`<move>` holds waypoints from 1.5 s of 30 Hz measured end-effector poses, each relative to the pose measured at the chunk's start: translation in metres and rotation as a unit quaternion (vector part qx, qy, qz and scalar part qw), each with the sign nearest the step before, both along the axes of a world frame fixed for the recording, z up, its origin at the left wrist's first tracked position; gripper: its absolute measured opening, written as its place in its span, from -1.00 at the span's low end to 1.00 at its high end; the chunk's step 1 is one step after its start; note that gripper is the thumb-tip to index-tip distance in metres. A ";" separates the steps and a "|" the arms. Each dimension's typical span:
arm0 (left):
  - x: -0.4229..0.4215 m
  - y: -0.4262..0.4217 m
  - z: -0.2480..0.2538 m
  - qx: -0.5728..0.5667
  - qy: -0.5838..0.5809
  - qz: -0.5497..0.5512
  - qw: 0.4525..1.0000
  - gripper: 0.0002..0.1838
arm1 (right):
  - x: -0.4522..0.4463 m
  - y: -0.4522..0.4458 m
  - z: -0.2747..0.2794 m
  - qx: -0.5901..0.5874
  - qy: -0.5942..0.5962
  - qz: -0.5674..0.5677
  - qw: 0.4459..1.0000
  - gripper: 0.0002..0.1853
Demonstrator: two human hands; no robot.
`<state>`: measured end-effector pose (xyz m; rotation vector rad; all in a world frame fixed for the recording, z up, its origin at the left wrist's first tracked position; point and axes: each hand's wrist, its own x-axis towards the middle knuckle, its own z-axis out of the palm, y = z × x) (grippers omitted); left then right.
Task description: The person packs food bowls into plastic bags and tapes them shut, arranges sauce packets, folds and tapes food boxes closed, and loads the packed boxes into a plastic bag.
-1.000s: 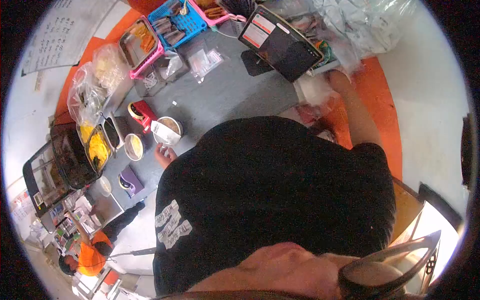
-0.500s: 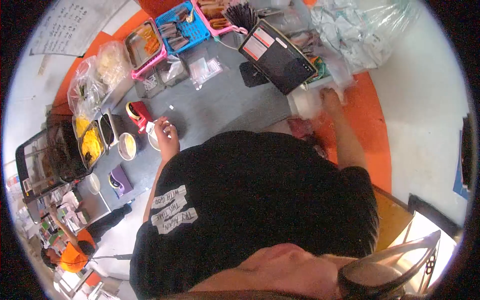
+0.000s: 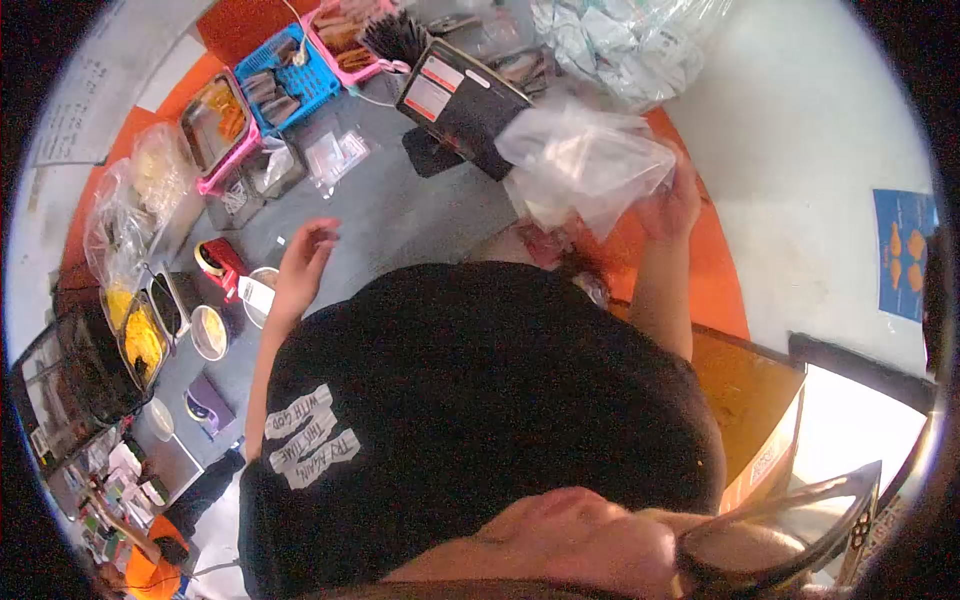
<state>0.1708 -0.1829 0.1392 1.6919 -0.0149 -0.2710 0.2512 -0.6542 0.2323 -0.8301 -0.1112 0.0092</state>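
On the right, my right hand (image 3: 680,205) is raised, its fingers closed on the edge of a clear plastic bag (image 3: 590,165), which hangs open and crumpled to their left. My left hand (image 3: 303,268) hovers over the grey table with nothing in it, fingers loosely apart. Close beside its wrist stands a round cup (image 3: 266,277), partly covered by a white printed label (image 3: 256,294). A red tape dispenser (image 3: 220,268) is just left of that cup. Farther down are a second cup (image 3: 209,333) with pale contents and a purple tape dispenser (image 3: 207,405).
Along the far edge are a metal tray (image 3: 205,145), a blue basket (image 3: 290,80) of packets, a pink basket (image 3: 345,40) and a tablet on a stand (image 3: 460,100). Yellow food fills a tray (image 3: 138,340) at left. A person in orange (image 3: 155,565) is lower left.
My right hand has lifted the plastic bag up from beside the tablet. My left hand has come off the labelled cup and moved away from it. The whole view has shifted.
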 end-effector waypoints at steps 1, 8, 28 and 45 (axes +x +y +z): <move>0.014 -0.006 0.006 -0.041 0.009 -0.040 0.998 -0.64 | -0.001 0.020 0.006 -0.021 -0.056 0.003 0.998 -0.64; 0.081 -0.060 0.035 -0.397 0.115 -0.074 0.908 -0.10 | 0.018 0.149 -0.038 0.304 0.319 0.373 0.816 -0.65; -0.020 0.056 -0.007 -0.081 -0.085 -0.009 0.993 -0.58 | 0.052 0.198 -0.047 -0.483 0.100 0.242 0.836 -0.68; -0.158 0.039 -0.055 -0.194 0.105 -0.068 0.973 -0.59 | -0.218 0.315 -0.126 -0.631 -0.160 0.217 0.727 -0.80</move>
